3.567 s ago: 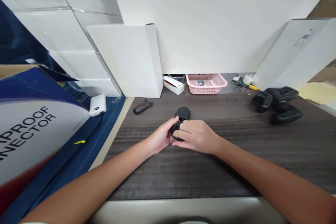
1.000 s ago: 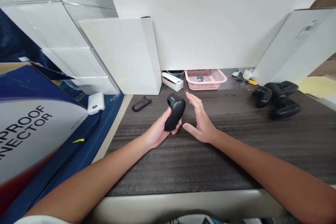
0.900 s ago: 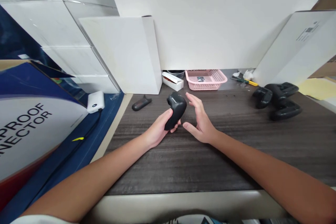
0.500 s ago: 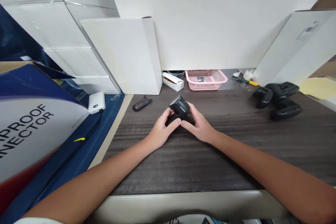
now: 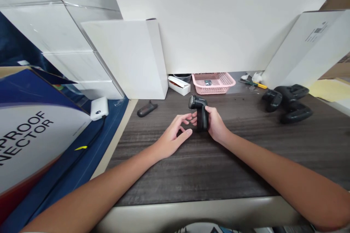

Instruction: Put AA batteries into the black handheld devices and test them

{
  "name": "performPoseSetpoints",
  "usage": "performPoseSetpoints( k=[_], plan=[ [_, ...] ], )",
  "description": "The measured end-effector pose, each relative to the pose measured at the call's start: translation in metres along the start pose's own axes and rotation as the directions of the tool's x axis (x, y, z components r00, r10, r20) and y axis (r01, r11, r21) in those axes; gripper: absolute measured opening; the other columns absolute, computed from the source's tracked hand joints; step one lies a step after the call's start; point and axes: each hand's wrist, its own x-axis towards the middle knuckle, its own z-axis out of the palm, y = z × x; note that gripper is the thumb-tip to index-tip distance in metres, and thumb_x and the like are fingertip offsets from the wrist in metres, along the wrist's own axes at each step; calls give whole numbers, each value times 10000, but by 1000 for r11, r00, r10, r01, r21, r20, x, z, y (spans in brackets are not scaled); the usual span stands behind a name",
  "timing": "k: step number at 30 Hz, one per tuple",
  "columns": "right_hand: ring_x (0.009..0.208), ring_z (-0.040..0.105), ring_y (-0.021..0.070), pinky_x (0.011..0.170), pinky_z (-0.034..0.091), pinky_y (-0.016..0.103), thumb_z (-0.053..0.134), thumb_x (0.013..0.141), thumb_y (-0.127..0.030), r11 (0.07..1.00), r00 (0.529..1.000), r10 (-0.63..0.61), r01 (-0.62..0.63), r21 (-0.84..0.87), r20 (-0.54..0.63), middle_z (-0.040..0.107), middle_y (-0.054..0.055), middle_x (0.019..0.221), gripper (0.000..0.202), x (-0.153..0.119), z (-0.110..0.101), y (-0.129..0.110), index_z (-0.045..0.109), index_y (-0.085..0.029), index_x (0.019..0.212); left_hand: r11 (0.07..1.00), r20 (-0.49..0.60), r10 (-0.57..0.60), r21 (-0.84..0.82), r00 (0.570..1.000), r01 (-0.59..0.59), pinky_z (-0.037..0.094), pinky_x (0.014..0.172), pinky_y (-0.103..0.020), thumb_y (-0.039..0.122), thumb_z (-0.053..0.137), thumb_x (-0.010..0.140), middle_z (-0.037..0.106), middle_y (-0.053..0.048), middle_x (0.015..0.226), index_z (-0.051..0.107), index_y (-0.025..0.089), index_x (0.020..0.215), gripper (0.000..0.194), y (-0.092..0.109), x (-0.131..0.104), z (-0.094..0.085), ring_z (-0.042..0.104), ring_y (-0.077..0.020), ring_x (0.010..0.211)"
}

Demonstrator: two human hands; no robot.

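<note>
Grasping the black angled device (image 5: 202, 118) upright in the right hand (image 5: 215, 122) over the dark tabletop (image 5: 191, 174); aiming its round head (image 5: 192, 102) leftward; holding the left hand (image 5: 172, 137) unclasped just beside it, well apart from the small black piece (image 5: 147, 109).

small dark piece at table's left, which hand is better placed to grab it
Left, I'd judge: the left hand is open, holds nothing and is nearer the small dark piece, while the right hand grips the black device.
</note>
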Motion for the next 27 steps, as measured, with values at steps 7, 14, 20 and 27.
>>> performPoseSetpoints(
  k=[7,14,20,27],
  plan=[
    [550,580,182,444,481,307,375,995,-553,978,980,119,-144,154,159,685,89,841,507,3,-5,-17,676,-152,916,987,-149,-150,-86,977,138,478,994,-356,448,628,1037,593,-113,1331,514,214,1403,449,-8,4,1,569,-219,1198],
    [517,539,163,402,434,276,421,999,-622,969,943,175,-216,122,281,671,71,808,493,6,-8,-19,623,-179,925,985,-154,-149,-110,977,133,483,961,-336,425,650,1025,595,-111,1295,512,211,1383,439,-11,4,1,576,-205,1162],
    [500,546,157,396,438,277,394,1008,-632,971,927,175,-218,95,331,673,73,804,540,6,-9,-20,640,-165,895,984,-161,-157,-115,974,140,488,950,-338,429,640,1031,599,-111,1277,498,205,1377,436,-11,5,1,584,-197,1128],
    [489,545,147,392,460,269,474,1002,-625,991,958,118,-132,34,260,682,53,795,503,0,-2,-13,670,-162,995,998,-200,13,68,980,1,513,964,-355,374,623,1041,463,-133,1520,388,311,1590,600,-1,2,2,538,-249,1292]
  ],
)
